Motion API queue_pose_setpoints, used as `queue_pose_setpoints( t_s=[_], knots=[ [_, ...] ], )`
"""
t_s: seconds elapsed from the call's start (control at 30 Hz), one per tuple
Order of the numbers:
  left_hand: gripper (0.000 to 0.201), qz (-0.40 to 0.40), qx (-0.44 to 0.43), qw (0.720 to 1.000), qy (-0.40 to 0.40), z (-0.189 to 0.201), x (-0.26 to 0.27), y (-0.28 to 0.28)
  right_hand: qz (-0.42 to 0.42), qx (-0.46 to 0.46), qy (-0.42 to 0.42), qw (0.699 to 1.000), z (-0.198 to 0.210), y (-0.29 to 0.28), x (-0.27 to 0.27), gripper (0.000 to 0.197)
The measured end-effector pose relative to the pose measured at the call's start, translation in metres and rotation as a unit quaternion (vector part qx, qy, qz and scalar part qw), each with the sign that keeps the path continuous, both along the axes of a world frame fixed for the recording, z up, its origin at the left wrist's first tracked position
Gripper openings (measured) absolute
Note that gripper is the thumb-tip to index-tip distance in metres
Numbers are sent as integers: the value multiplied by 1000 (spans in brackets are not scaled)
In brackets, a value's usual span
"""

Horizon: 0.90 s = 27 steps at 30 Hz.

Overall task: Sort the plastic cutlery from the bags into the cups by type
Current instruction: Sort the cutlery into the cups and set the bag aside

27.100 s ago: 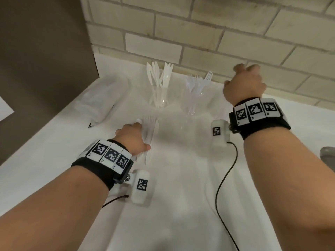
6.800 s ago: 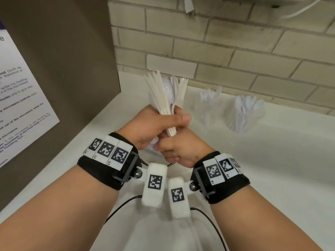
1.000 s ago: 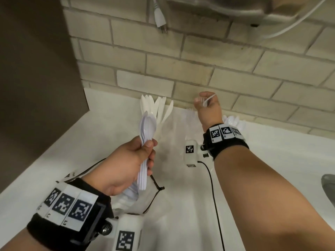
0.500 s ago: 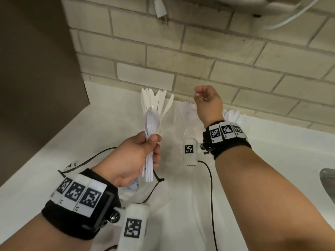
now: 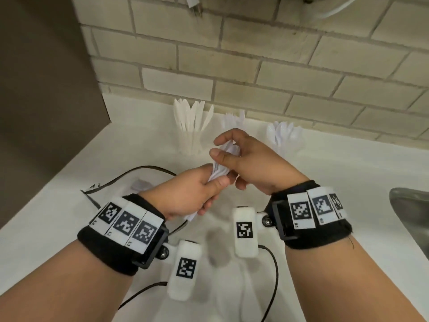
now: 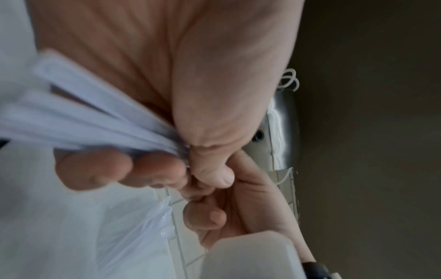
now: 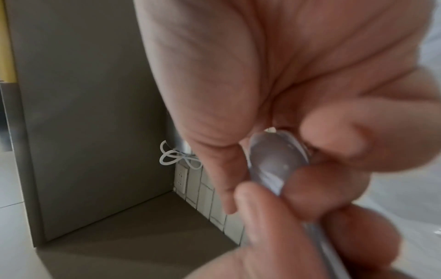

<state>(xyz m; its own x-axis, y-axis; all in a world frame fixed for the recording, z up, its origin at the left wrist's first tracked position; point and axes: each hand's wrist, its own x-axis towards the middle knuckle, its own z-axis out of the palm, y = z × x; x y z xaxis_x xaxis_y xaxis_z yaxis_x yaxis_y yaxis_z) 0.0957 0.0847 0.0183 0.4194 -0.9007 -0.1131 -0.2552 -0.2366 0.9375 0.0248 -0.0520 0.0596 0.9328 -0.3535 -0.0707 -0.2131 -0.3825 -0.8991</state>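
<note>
White spoons [image 5: 221, 169] bunched between the hands, their bowls [image 7: 276, 156] reading grey-translucent up close in the right wrist view. White knives [image 5: 191, 117] stand in a clear cup [image 5: 189, 142]; paler, bluish-white forks [image 5: 233, 118] and spoons in the far cup [image 5: 284, 133] are further right. Counter [image 5: 116, 145] is off-white, wall [image 5: 255, 66] cream brick with grey mortar, side panel [image 5: 46, 89] flat brown-grey. Black wristbands [image 5: 111, 249] carry white tiles printed with black square codes. Black cables [image 5: 275, 263], steel-grey sink [image 5: 411, 217].

Brick wall [image 5: 255, 56] behind white counter [image 5: 348, 173]; possibly sink [image 5: 411, 219] at right.
</note>
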Motion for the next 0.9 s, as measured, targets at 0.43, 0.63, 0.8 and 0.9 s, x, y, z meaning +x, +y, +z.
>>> queue_pose_setpoints(
  t_s=[0.43, 0.63, 0.8, 0.9],
  knots=[
    [48, 87, 52, 978, -183, -10, -15, 14, -58, 44, -32, 997, -5, -8, -33, 12],
    [87, 47, 279, 910, -303, -19, 1, 45, -299, -128, -175, 929, 25, -90, -42, 18],
    [85, -23, 277, 923, -265, -41, -3, 24, -342, -279, -210, 872, 20, -131, -20, 25],
    [84, -16, 226, 938, -262, -45, -4, 9, -319, -311, -121, 887, 5, -142, -2, 26]
  ],
)
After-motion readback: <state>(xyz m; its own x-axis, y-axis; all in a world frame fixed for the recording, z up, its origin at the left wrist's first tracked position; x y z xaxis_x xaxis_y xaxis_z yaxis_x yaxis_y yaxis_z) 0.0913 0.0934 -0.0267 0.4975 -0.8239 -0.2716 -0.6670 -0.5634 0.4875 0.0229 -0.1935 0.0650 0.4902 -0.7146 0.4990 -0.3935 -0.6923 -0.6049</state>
